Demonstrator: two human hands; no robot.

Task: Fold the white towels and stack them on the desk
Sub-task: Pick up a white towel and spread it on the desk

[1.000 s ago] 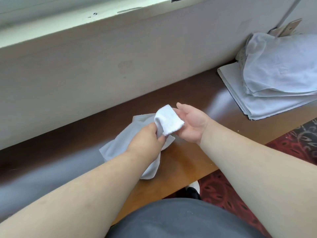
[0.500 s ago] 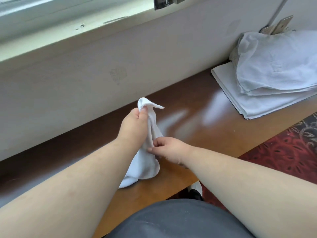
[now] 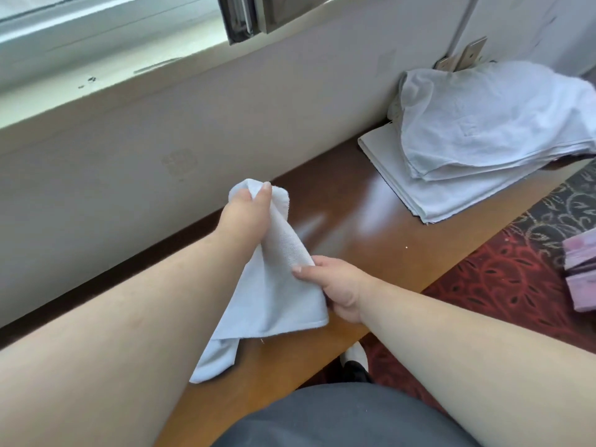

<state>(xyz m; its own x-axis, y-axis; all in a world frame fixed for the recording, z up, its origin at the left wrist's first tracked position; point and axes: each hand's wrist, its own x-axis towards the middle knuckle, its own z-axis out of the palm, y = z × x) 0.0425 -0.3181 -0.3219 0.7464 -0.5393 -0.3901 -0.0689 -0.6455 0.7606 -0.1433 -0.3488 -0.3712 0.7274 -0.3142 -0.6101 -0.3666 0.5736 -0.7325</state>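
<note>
A small white towel hangs above the brown wooden desk, its lower corner touching the desk surface. My left hand pinches the towel's top corner, raised near the wall. My right hand grips the towel's right edge lower down, closer to me. At the far right of the desk a pile of white towels lies loose and crumpled on top of a flat folded white cloth.
A cream wall and window sill run along the back of the desk. Red patterned carpet lies beyond the desk's front edge, with a pink object at the right border. My dark clothing fills the bottom.
My left hand lifted the towel up off the desk by a corner. My right hand went from an open palm beside the towel to gripping its right edge lower down.
</note>
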